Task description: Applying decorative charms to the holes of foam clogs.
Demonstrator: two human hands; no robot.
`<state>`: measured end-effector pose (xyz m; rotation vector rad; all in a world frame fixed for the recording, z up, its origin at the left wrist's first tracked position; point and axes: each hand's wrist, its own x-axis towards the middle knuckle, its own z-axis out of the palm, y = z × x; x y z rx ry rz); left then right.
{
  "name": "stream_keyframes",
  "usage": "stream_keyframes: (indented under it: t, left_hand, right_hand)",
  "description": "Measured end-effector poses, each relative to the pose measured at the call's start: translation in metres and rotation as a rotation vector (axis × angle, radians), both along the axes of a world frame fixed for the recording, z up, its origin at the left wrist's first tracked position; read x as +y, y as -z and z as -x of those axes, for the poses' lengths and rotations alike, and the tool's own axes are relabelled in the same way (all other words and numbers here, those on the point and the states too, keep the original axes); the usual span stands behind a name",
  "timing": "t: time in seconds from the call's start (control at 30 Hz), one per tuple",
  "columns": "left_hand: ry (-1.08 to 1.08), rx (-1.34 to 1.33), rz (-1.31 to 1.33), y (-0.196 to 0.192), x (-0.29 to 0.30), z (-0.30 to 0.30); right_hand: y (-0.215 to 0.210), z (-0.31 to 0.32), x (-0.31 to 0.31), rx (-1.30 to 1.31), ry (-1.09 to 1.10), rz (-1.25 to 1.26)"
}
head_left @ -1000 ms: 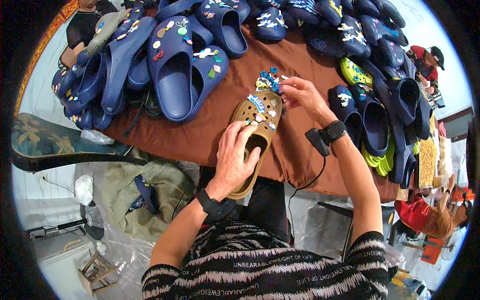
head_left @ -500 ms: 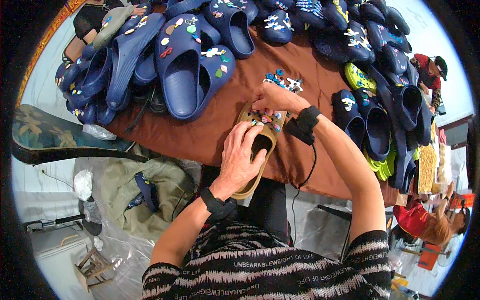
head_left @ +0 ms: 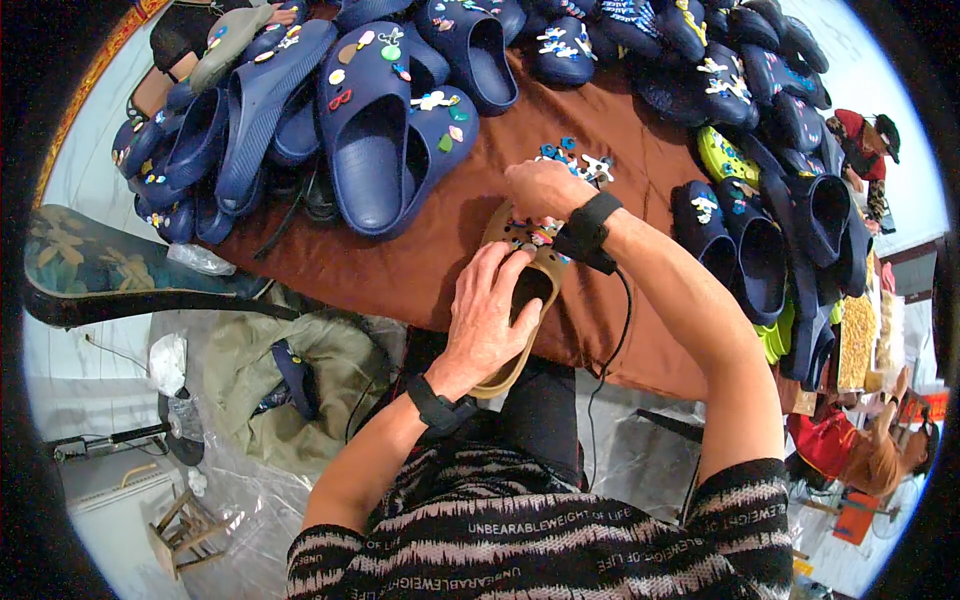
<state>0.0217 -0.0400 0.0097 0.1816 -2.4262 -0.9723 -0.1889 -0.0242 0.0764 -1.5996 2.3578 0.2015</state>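
A tan clog (head_left: 547, 287) lies at the near edge of the brown-covered table, toe pointing away from me. My left hand (head_left: 487, 318) is closed round its side, fingers across the top strap and thumb by the foot opening. Small coloured charms (head_left: 541, 236) dot the clog's upper. Over the toe, my right hand (head_left: 548, 190) is curled with fingertips pressed down; its own back hides them and whatever they may pinch. Just beyond it lies a small pile of loose charms (head_left: 574, 160), blue, white and black.
Navy clogs with charms (head_left: 365, 150) are heaped at the left and back, with more navy clogs (head_left: 757, 260) at the right. A cable (head_left: 622, 330) hangs from my right wrist. A patterned chair (head_left: 100, 265) and an open sack (head_left: 250, 390) stand left. Other people (head_left: 865, 450) sit right.
My right hand has rolled over slightly, its wrist coming lower and nearer the clog. The left hand keeps its hold, and the whole view has shifted a little.
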Motion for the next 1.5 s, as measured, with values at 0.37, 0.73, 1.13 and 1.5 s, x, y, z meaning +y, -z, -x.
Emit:
stream_keyframes:
  t: [0.37, 0.73, 1.13, 1.5]
  left_hand:
    - [0.005, -0.008, -0.001, 0.001, -0.001, 0.001]
    - [-0.014, -0.056, 0.025, 0.002, -0.001, 0.001]
    - [0.013, -0.009, 0.004, -0.006, -0.002, 0.0]
    - [0.017, -0.005, 0.0, -0.006, -0.002, -0.001]
  right_hand:
    - [0.028, -0.008, 0.009, 0.283, -0.065, 0.168]
    - [0.031, -0.021, 0.004, 0.326, -0.032, 0.095]
    - [0.019, 0.007, 0.018, 0.009, 0.061, 0.207]
    - [0.031, 0.009, 0.031, -0.082, 0.151, 0.258]
